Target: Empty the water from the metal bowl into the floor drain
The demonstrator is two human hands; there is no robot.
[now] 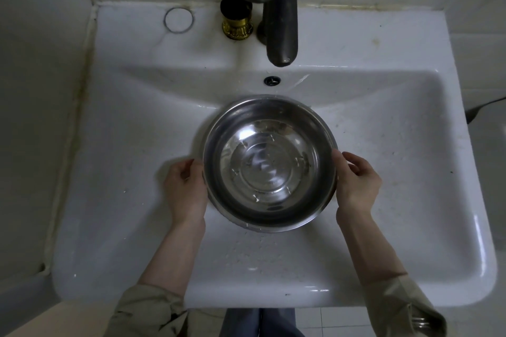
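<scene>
Silver metal bowl [269, 163], white sink [131, 145], dark faucet [279, 22], beige sleeves [147, 312]

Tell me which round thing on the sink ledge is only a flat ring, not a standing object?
The grey ring, left of the black-and-gold cylinder; it lies flat on the sink, while the cylinder stands upright.

White ceramic sink [115, 145] set in a dim, pale-walled corner, grimy sealant along its left edge. Dark faucet [282, 22] at back edge. White tiled floor [309, 320] below front edge.

Metal bowl [269, 163] sits in sink [410, 200] before you, your left hand [186, 189] and right hand [356, 183] flanking rim; faucet [280, 22] behind bowl.
</scene>
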